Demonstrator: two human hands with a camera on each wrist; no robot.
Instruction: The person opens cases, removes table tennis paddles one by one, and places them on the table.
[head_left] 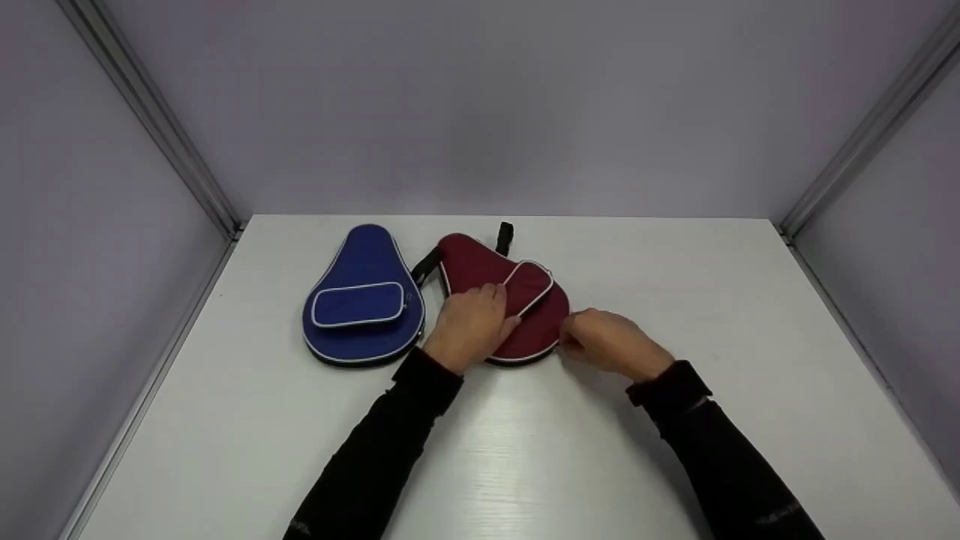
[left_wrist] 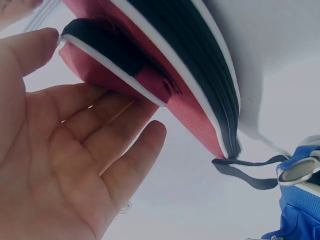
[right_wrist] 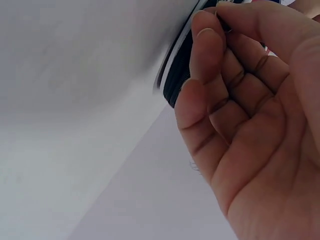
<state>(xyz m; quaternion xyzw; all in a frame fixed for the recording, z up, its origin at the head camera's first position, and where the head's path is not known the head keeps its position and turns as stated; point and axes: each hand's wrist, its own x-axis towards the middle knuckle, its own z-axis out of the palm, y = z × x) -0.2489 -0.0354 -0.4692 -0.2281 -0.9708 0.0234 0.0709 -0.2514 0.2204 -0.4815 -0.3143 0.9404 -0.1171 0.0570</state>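
Observation:
A dark red table tennis paddle case [head_left: 476,259] with white piping lies tilted on the white table. My left hand [head_left: 469,322] rests on it, fingers extended over its small front pocket [left_wrist: 107,80]. At the case's lower right edge is my right hand [head_left: 611,341], fingers curled in. Its thumb and fingertips pinch the zipper pull at the black zipped side [right_wrist: 177,72]; the pull is mostly hidden behind the fingers. To the left lies a blue paddle case [head_left: 367,259] of the same shape, with its own zipped pocket [head_left: 358,305], untouched by either hand.
A black strap [head_left: 427,265] runs between the two cases, and a black strap end [head_left: 505,238] sticks out behind the red one. Grey walls [head_left: 495,112] enclose the white table [head_left: 712,300] at the back and both sides.

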